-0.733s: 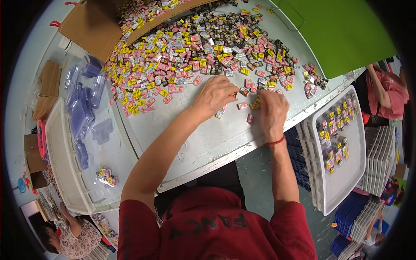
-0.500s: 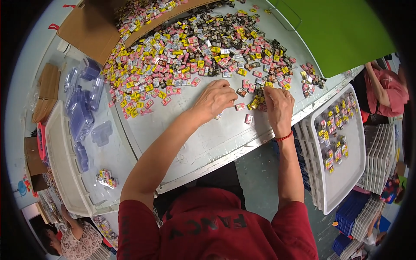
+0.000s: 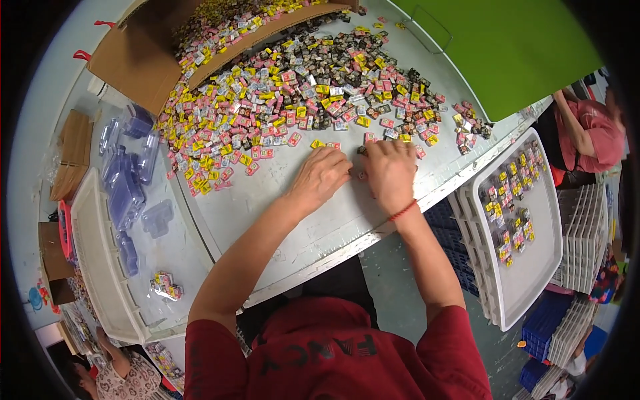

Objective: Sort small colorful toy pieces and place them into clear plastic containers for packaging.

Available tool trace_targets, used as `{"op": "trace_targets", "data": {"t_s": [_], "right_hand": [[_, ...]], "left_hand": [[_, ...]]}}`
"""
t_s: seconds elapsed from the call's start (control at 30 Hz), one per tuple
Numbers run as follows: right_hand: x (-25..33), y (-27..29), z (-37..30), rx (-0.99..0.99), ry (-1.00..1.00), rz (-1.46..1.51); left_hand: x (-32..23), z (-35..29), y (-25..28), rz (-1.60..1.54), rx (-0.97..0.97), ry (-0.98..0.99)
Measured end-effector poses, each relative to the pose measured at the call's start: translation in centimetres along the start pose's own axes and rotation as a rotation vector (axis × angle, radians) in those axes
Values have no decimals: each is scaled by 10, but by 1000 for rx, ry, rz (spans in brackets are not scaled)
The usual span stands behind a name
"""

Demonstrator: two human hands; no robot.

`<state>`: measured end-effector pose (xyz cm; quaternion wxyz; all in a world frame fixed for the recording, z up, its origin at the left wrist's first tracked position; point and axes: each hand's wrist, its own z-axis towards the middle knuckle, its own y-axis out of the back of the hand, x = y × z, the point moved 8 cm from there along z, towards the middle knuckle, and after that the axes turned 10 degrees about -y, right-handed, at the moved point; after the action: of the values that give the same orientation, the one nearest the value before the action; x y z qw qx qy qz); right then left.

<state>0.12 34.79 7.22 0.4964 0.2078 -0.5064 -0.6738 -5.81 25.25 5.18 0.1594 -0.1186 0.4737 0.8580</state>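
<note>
A wide heap of small box-shaped pieces [image 3: 267, 110] in pink, yellow, black and white spreads over the white table [image 3: 280, 227]. At the heap's near edge my left hand [image 3: 317, 176] is curled, fingertips bent towards the right hand; what they hold, if anything, is hidden. My right hand [image 3: 392, 170], with a red cord bracelet [image 3: 403, 211] at the wrist, lies close beside it, fingers drawn in over a few small pieces. A dark piece and a pinkish one show in the narrow gap between the hands. Beside the left fingers lies a yellow piece [image 3: 318, 143].
An open cardboard box [image 3: 130, 67] spills more pieces at the back left. Clear plastic trays [image 3: 125, 180] and a filled pack [image 3: 167, 285] lie at left. At right stands a stack of white trays [image 3: 533, 257] holding packs. A green board [image 3: 513, 60] is behind; co-workers sit either side.
My right hand has moved left and slightly nearer, closing in on the left hand. The left hand has shifted a little left and nearer. Loose pieces between them are now mostly covered.
</note>
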Motion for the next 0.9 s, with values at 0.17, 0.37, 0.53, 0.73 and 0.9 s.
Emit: {"op": "trace_targets", "data": {"t_s": [0.17,0.37,0.53,0.73,0.9], "right_hand": [[23,-29,1,2,-18,-81],[28,-31,-4,142,-38,25],[-32,-7,35,90,-102,-193],[-80,-24,73,40,-61,-160],[-67,-47,76,84,-21,-144]], "left_hand": [[8,-11,7,43,-52,86],[20,-9,11,48,-115,195],[17,2,8,45,-148,215],[16,4,-13,12,-65,150],[13,-1,-8,68,-87,206]]}}
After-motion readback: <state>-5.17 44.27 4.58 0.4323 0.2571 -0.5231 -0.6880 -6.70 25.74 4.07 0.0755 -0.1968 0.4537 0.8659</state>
